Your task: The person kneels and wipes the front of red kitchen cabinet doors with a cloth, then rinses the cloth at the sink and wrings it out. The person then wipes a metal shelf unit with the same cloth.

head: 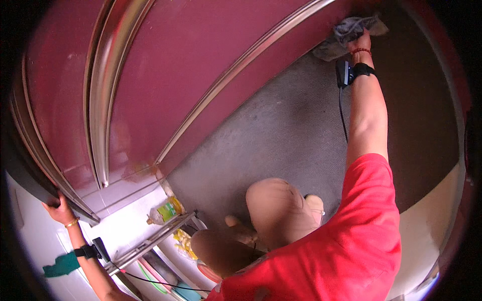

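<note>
My right hand (359,39) is stretched out to the top right, its fingers on a bunched grey cloth (348,28) near the foot of the dark red cabinet front (188,64). Another pale cloth or rag (329,49) lies just below it on the floor mat. At the lower left, my left hand (61,211) grips the dark edge of a countertop (35,184) above the cabinet. Shiny metal strips (99,94) run along the red panels. Both wrists wear black straps with small devices and cables.
A clear plastic bottle with a green and yellow label (165,212) stands beside a metal rack (150,240) holding several items. A green cloth (62,265) lies at the lower left. Grey textured matting (271,124) covers the floor before my bent knees.
</note>
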The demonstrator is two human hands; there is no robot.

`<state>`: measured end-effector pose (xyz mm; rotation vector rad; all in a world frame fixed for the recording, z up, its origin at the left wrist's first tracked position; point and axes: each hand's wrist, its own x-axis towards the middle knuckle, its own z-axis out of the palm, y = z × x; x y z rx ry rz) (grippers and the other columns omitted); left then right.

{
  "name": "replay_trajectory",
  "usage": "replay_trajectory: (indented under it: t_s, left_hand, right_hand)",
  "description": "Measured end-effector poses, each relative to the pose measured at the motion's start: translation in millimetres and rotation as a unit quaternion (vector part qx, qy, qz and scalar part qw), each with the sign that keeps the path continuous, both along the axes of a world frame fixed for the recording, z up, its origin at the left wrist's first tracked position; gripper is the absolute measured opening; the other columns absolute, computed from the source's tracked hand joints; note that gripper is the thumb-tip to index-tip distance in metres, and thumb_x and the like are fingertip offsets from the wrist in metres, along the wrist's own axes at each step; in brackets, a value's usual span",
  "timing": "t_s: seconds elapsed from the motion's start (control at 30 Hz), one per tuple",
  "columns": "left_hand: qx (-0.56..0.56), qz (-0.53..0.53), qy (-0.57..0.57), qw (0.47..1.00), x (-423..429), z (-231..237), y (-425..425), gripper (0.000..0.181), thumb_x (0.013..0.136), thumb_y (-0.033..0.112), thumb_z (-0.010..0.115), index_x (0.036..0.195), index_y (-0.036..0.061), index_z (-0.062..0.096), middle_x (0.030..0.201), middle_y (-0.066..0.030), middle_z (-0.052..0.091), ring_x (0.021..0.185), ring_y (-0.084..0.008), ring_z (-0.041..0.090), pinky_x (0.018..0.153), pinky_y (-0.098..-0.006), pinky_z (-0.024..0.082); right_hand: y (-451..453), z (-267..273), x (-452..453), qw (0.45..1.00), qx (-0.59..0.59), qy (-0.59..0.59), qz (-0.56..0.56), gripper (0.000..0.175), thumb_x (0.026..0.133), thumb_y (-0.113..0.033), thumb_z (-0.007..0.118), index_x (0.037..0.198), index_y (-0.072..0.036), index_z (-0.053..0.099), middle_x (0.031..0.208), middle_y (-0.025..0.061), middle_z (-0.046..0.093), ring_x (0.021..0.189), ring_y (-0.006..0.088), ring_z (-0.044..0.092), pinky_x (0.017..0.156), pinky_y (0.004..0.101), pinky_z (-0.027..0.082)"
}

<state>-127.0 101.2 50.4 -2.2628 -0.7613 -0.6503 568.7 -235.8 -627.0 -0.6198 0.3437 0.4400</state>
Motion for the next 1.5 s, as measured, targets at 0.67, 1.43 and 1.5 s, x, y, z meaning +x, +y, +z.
replay_trajectory:
  t_s: [0.67,1.43,1.5]
  left_hand:
    - [-0.016,-0.078,-0.006,0.997,-25,-76,-91,0.052,0.080,0.007,0.063,0.126,-0.0035,0.042,0.126,-0.0213,0.047,0.114,-0.0287,0.047,0.101,-0.0373,0.032]
    - [-0.551,0.145,-0.299,0.765,-223,-274,-186,0.054,0.083,0.005,0.057,0.133,0.0017,0.038,0.132,-0.0130,0.046,0.119,-0.0234,0.047,0.102,-0.0345,0.032]
    - [-0.577,0.176,-0.270,0.750,-223,-288,-183,0.059,0.084,0.012,0.062,0.136,0.0066,0.035,0.132,-0.0122,0.047,0.119,-0.0234,0.048,0.100,-0.0357,0.035]
  right_hand:
    - [236,23,-519,0.950,0.063,0.249,0.178,0.053,0.088,-0.051,0.034,0.119,-0.014,0.055,0.122,0.0006,0.056,0.108,0.0244,0.052,0.093,0.0419,0.039]
    - [289,95,-692,0.773,-0.169,0.166,0.589,0.033,0.090,-0.045,0.047,0.085,-0.015,0.059,0.076,0.0042,0.060,0.064,0.0219,0.058,0.056,0.0441,0.049]
    - [285,121,-676,0.747,-0.151,0.003,0.647,0.034,0.089,-0.045,0.049,0.093,-0.013,0.059,0.083,0.0040,0.061,0.073,0.0216,0.060,0.064,0.0417,0.050]
